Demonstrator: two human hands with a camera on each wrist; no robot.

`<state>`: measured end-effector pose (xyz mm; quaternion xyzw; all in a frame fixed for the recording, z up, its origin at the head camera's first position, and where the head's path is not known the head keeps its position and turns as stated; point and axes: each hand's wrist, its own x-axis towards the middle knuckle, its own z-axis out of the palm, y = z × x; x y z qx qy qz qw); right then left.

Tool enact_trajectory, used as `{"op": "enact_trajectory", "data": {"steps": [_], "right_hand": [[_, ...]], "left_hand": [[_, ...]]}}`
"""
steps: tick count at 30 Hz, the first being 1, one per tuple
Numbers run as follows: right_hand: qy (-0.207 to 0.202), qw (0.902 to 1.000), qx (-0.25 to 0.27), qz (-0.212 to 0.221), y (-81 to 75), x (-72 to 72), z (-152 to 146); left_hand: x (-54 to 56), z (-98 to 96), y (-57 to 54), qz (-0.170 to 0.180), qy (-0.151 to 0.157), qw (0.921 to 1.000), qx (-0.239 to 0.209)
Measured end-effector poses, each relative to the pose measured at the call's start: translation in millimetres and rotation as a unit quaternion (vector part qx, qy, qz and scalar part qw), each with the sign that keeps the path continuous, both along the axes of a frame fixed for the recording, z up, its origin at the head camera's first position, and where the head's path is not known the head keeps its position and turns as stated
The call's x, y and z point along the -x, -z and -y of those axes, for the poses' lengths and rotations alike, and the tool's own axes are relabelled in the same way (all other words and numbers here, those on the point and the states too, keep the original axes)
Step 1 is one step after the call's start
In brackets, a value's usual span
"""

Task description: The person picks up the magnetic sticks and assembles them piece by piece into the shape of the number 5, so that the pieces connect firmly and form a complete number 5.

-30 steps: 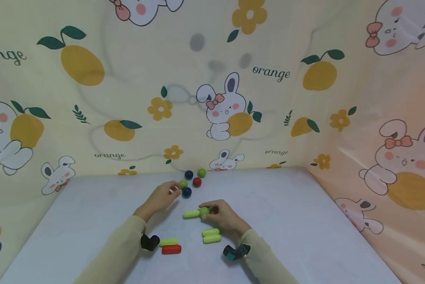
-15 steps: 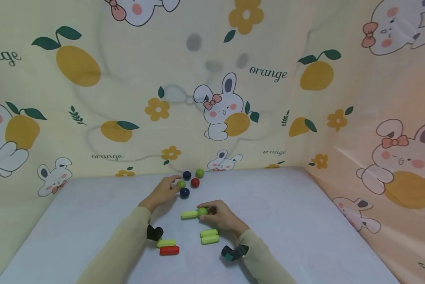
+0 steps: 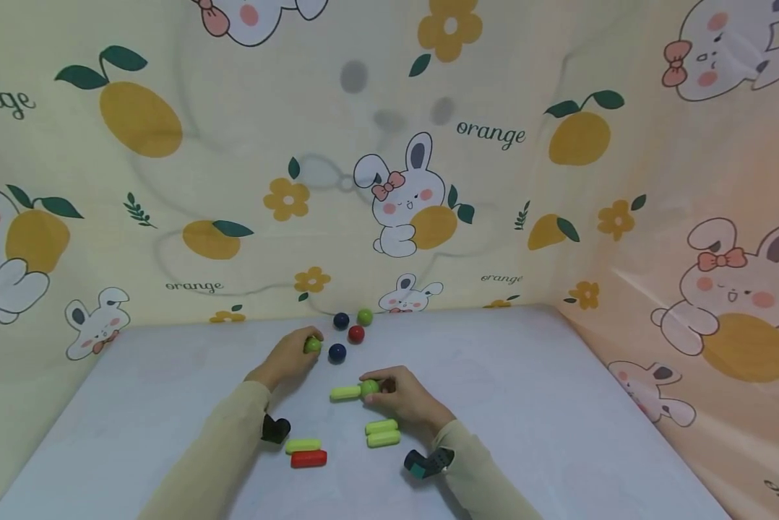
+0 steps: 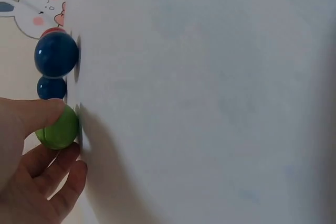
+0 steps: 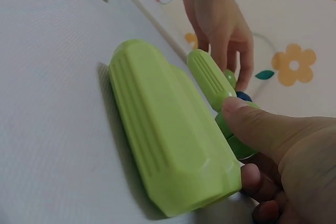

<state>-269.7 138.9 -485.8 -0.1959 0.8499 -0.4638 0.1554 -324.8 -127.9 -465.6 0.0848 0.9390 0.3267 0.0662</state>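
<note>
My left hand [image 3: 287, 359] pinches a green ball [image 3: 312, 345] between thumb and fingers, just left of a dark blue ball [image 3: 337, 353]. In the left wrist view the thumb lies over that green ball [image 4: 62, 129], low at the white tabletop. Nearer the front, my right hand [image 3: 405, 396] grips a second green ball [image 3: 369, 388], with a light green ribbed stick [image 3: 345, 393] joined end-on and pointing left. The right wrist view shows the thumb at the joint of stick [image 5: 210, 80] and ball. Two more light green sticks [image 3: 382, 433] lie side by side below the right hand.
At the table's back are another dark blue ball [image 3: 341, 321], a red ball [image 3: 356, 334] and a green ball [image 3: 365, 316]. A yellow-green stick [image 3: 303, 445] and a red stick [image 3: 308, 458] lie near the left wrist. A patterned curtain [image 3: 266, 144] borders the table.
My left hand has closed on the green ball among the group and drawn it left, away from the blue balls. The right hand stays in place with its ball and stick.
</note>
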Motion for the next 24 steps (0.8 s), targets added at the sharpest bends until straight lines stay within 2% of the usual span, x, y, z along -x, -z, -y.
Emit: {"op": "enact_trajectory", "data": {"steps": [5, 11, 16, 24], "right_hand": [[0.003, 1.0000, -0.001, 0.005, 0.5, -0.5, -0.4], [0.005, 1.0000, -0.005, 0.006, 0.0, -1.1, -0.6], [0.003, 1.0000, -0.004, 0.004, 0.0, -0.7, -0.1], [0.000, 1.0000, -0.005, 0.001, 0.6, 0.7, -0.3]], "left_hand": [[-9.5, 12.0, 2.8, -0.011, -0.005, 0.9996, -0.026], [-24.5, 19.1, 4.0, -0.003, -0.017, 0.9987, -0.047], [-34.5, 19.2, 2.7, -0.001, -0.028, 0.9974, -0.067], [-51.2, 17.2, -3.1, -0.018, -0.035, 0.9938, -0.104]]}}
